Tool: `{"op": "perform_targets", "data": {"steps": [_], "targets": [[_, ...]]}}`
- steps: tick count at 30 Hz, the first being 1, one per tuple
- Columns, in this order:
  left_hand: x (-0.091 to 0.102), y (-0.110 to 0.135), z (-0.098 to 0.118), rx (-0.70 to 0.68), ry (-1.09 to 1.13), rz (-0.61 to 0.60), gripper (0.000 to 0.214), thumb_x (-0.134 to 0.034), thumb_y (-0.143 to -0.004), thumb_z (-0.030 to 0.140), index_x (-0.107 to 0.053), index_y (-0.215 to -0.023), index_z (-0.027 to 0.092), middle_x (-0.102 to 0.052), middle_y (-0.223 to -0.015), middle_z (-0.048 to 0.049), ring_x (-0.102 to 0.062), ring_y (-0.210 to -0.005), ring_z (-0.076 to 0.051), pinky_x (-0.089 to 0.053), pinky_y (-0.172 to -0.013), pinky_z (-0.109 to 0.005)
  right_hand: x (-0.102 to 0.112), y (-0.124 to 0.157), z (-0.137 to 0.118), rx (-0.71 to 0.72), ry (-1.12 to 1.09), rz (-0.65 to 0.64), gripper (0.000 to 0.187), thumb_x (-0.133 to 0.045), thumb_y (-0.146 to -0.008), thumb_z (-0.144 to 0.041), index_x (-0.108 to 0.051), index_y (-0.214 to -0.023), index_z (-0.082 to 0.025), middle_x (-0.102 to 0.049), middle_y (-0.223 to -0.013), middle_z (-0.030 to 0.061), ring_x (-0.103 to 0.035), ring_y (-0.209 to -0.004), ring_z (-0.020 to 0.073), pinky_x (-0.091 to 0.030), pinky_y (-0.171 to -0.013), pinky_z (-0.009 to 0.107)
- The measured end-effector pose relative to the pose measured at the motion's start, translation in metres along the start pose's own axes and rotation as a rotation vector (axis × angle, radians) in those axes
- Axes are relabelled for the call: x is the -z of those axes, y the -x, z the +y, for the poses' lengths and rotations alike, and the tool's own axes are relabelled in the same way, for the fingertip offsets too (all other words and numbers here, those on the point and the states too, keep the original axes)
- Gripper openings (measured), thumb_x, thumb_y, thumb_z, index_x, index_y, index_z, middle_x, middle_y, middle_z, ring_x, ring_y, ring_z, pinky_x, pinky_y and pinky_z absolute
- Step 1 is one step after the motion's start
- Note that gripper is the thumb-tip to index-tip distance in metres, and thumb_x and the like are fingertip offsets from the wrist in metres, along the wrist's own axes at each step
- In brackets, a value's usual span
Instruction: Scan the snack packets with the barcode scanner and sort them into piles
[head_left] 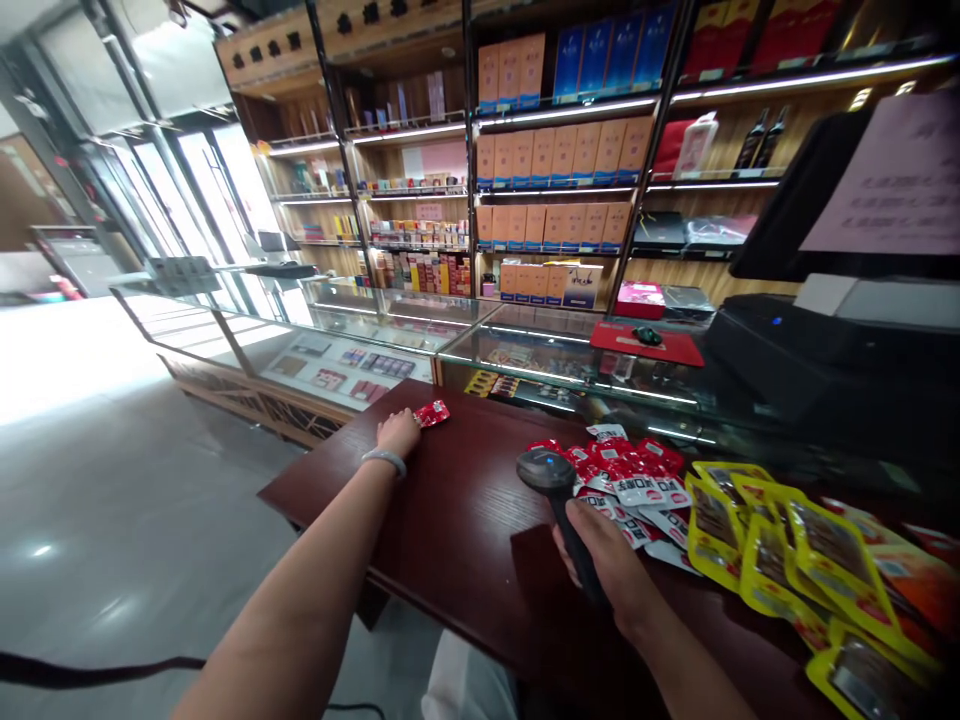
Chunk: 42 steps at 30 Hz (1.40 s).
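Note:
My left hand (pixel 397 433) reaches to the far left corner of the dark wooden counter (pixel 450 520) and pinches a small red snack packet (pixel 433 413) lying there. A pale band sits on that wrist. My right hand (pixel 600 560) is closed round the handle of a black barcode scanner (pixel 551 475), whose head points toward a pile of small red and white packets (pixel 626 475). The scanner hovers just left of that pile.
Yellow snack pouches (pixel 787 545) lie in a heap at the right of the counter. Glass display cases (pixel 360 350) run behind it, with a red mat (pixel 649 343) and a black till machine (pixel 825 350). Shelves of boxed goods (pixel 562 150) fill the back wall.

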<state>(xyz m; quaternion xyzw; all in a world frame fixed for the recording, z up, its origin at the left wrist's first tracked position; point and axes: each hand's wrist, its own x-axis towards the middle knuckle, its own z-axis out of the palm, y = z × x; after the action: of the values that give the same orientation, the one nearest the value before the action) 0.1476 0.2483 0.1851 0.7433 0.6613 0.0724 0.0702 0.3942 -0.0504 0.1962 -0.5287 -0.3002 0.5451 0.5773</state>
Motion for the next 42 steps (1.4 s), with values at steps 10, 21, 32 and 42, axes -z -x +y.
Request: {"op": "perform_targets", "data": {"steps": [10,21,32,42], "targets": [[0.006,0.017,0.036,-0.017,-0.023,-0.038,0.054,-0.072,-0.07,0.052,-0.067,-0.107,0.013,-0.068,-0.115,-0.0205,-0.062,-0.109,-0.034,-0.046,-0.082,-0.034,0.025,0.017,0.0,-0.002,-0.047,0.041,0.052,-0.069,-0.073,-0.068,-0.05,-0.077,-0.02,-0.049,-0.058,-0.0061,-0.038,-0.042,0.0047,-0.026,-0.04,0.016],[-0.044,0.139,0.147,-0.248,0.717,-0.099,0.019,-0.063,-0.083,0.035,-0.061,-0.09,0.018,-0.07,-0.084,-0.0062,-0.064,-0.075,-0.018,-0.044,-0.065,-0.026,0.066,0.063,-0.001,0.124,-0.15,0.232,0.048,-0.069,-0.076,-0.064,-0.054,-0.074,-0.019,-0.052,-0.059,-0.0028,-0.04,-0.044,0.007,-0.03,-0.04,0.018],[-0.066,0.247,0.199,-0.218,0.804,-0.184,0.006,-0.054,-0.088,0.026,-0.056,-0.09,0.021,-0.07,-0.09,-0.0053,-0.065,-0.084,-0.019,-0.043,-0.071,-0.026,0.086,0.116,0.013,0.174,-0.142,0.164,0.042,-0.058,-0.087,-0.06,-0.054,-0.077,-0.019,-0.048,-0.06,-0.0041,-0.036,-0.046,0.0073,-0.029,-0.042,0.019],[-0.06,0.254,0.2,-0.241,0.796,-0.171,0.008,-0.053,-0.089,0.026,-0.056,-0.092,0.02,-0.07,-0.089,-0.0049,-0.064,-0.08,-0.017,-0.04,-0.066,-0.024,0.084,0.117,0.016,0.138,-0.101,0.146,0.048,-0.06,-0.083,-0.065,-0.052,-0.072,-0.019,-0.044,-0.057,-0.0052,-0.035,-0.045,0.0071,-0.028,-0.042,0.019]]}}
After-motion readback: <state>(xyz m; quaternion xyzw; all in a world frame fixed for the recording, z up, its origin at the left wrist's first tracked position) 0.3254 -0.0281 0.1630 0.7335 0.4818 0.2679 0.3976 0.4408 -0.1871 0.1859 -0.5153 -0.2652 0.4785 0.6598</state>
